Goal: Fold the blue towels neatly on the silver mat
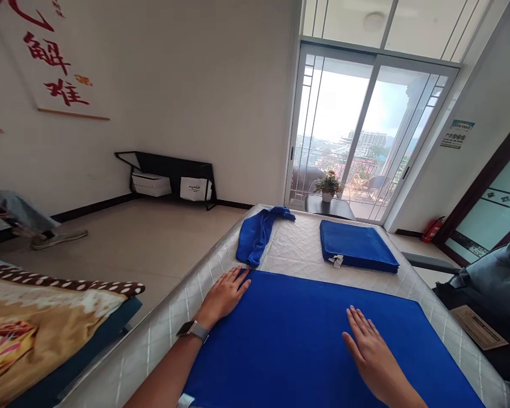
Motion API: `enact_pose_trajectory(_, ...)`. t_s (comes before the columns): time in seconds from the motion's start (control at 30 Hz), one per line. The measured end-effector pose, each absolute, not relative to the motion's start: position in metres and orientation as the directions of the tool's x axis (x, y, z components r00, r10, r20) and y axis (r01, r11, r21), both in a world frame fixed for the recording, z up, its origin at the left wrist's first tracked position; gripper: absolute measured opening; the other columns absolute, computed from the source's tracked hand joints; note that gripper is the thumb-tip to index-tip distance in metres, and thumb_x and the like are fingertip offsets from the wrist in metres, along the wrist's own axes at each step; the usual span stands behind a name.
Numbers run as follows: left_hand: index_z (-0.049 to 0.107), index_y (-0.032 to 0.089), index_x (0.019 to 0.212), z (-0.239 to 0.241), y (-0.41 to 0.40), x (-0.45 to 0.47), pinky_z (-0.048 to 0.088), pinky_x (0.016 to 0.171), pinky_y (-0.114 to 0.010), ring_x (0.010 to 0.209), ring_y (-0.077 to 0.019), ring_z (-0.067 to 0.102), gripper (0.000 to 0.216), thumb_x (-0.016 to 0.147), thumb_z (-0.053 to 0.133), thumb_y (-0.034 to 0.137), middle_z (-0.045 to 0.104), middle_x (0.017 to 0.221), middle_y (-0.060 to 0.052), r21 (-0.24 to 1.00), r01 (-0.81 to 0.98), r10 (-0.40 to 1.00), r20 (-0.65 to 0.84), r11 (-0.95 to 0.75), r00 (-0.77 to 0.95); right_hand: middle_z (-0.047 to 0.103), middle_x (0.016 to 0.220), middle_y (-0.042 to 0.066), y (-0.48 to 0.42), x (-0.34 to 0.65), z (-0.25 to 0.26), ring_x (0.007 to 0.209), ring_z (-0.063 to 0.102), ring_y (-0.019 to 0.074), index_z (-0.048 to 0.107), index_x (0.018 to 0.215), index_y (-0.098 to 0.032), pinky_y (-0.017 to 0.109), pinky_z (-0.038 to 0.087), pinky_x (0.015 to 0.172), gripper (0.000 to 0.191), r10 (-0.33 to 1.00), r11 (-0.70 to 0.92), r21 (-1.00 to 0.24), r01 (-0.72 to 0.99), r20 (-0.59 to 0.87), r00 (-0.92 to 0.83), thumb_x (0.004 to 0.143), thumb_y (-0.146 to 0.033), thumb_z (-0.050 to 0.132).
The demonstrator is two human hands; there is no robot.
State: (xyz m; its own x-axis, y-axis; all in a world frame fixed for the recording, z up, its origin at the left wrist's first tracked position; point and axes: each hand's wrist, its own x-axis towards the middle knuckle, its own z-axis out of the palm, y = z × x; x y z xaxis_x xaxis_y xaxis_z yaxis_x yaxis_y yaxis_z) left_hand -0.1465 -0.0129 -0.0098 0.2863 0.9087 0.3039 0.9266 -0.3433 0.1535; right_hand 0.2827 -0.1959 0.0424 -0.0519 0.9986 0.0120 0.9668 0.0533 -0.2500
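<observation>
A blue cloth lies spread flat on the quilted white mattress. My left hand rests at its far left corner, fingers stretched out, with a watch on the wrist. My right hand is open over the right half of the cloth, palm down; whether it presses on the fabric I cannot tell. Beyond the spread cloth, a crumpled blue cloth lies on the left. On the right sits a neat stack of folded blue cloths with white tags at its near edge.
Another bed with a patterned blanket stands to the left. A person's leg shows at the far left. Past the mattress are a potted plant on a dark chair and glass doors. Dark bundled items lie at the right.
</observation>
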Motion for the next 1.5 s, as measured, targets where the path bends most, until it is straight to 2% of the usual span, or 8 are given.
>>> enact_pose_trajectory(0.07,0.044,0.02,0.153,-0.01,-0.013,-0.147,0.029,0.123,-0.052,0.15,-0.0285,0.035,0.056,0.105,0.032,0.047,0.043,0.16,-0.013,0.156,0.924,0.908,0.301,-0.348,0.291,0.017,0.168,0.0,-0.176,0.216,0.063,0.155,0.014,0.0232,0.022,0.162,-0.023,0.048,0.019,0.127,0.068,0.985,0.156,-0.313,0.937,-0.025,-0.173,0.103,-0.057,0.021)
enact_pose_trajectory(0.17,0.045,0.022,0.153,-0.012,-0.012,-0.147,0.031,0.122,-0.052,0.149,-0.029,0.036,0.056,0.105,0.033,0.048,0.044,0.16,-0.012,0.169,0.922,0.906,0.314,-0.348,0.285,0.019,0.167,0.006,-0.15,0.141,0.07,0.155,0.013,0.0247,0.024,0.161,-0.016,0.047,0.014,0.127,0.071,0.949,0.291,-0.355,0.888,-0.007,-0.314,0.104,-0.057,0.023)
enact_pose_trajectory(0.3,0.048,0.022,0.151,-0.018,-0.008,-0.148,0.033,0.121,-0.051,0.148,-0.0295,0.039,0.055,0.104,0.036,0.047,0.046,0.158,-0.013,0.169,0.923,0.898,0.343,-0.346,0.274,0.017,0.167,0.011,-0.12,0.087,0.054,0.155,0.012,0.0269,0.025,0.16,-0.01,0.049,0.013,0.127,0.071,0.931,0.346,-0.376,0.859,0.028,-0.363,0.104,-0.053,0.024)
enact_pose_trajectory(0.43,0.047,0.024,0.151,-0.024,-0.006,-0.149,0.033,0.121,-0.05,0.148,-0.0284,0.039,0.055,0.104,0.035,0.048,0.047,0.158,-0.011,0.166,0.925,0.895,0.356,-0.342,0.267,0.014,0.168,0.011,-0.106,0.082,0.042,0.156,0.009,0.0261,0.021,0.161,-0.009,0.049,0.009,0.127,0.073,0.937,0.329,-0.379,0.865,0.014,-0.35,0.103,-0.055,0.022)
enact_pose_trajectory(0.8,0.047,0.024,0.152,-0.024,-0.006,-0.153,0.031,0.122,-0.049,0.149,-0.0272,0.037,0.055,0.104,0.032,0.046,0.048,0.157,-0.01,0.153,0.918,0.89,0.347,-0.365,0.296,0.012,0.169,0.003,-0.105,0.224,0.043,0.156,0.004,0.018,0.015,0.162,-0.014,0.038,0.002,0.127,0.076,0.99,0.091,-0.23,0.969,-0.08,-0.112,0.102,-0.06,0.013)
enact_pose_trajectory(1.2,0.047,0.026,0.151,-0.026,0.0,-0.159,0.036,0.119,-0.051,0.146,-0.0274,0.043,0.055,0.103,0.033,0.048,0.05,0.156,-0.008,0.173,0.917,0.903,0.312,-0.36,0.296,0.027,0.166,0.009,-0.141,0.459,0.01,0.154,0.02,0.0236,0.029,0.16,-0.014,0.047,0.019,0.125,0.071,0.981,-0.168,-0.072,0.983,0.082,0.173,0.102,-0.052,0.016)
enact_pose_trajectory(1.33,0.044,0.029,0.153,-0.017,-0.004,-0.158,0.037,0.118,-0.052,0.145,-0.0271,0.044,0.055,0.103,0.033,0.048,0.05,0.156,-0.007,0.173,0.924,0.916,0.279,-0.342,0.288,0.027,0.167,0.007,-0.141,0.49,0.0,0.154,0.02,0.0247,0.029,0.16,-0.015,0.049,0.02,0.125,0.072,0.982,-0.168,-0.082,0.982,0.07,0.174,0.101,-0.054,0.016)
enact_pose_trajectory(1.5,0.044,0.022,0.153,-0.014,-0.005,-0.156,0.034,0.12,-0.052,0.147,-0.0275,0.041,0.059,0.104,0.027,0.05,0.046,0.159,-0.01,0.158,0.933,0.931,0.231,-0.324,0.284,0.025,0.167,0.005,-0.138,0.505,-0.009,0.155,0.019,0.0249,0.028,0.16,-0.018,0.049,0.019,0.126,0.072,0.976,-0.191,-0.099,0.977,0.092,0.2,0.101,-0.056,0.014)
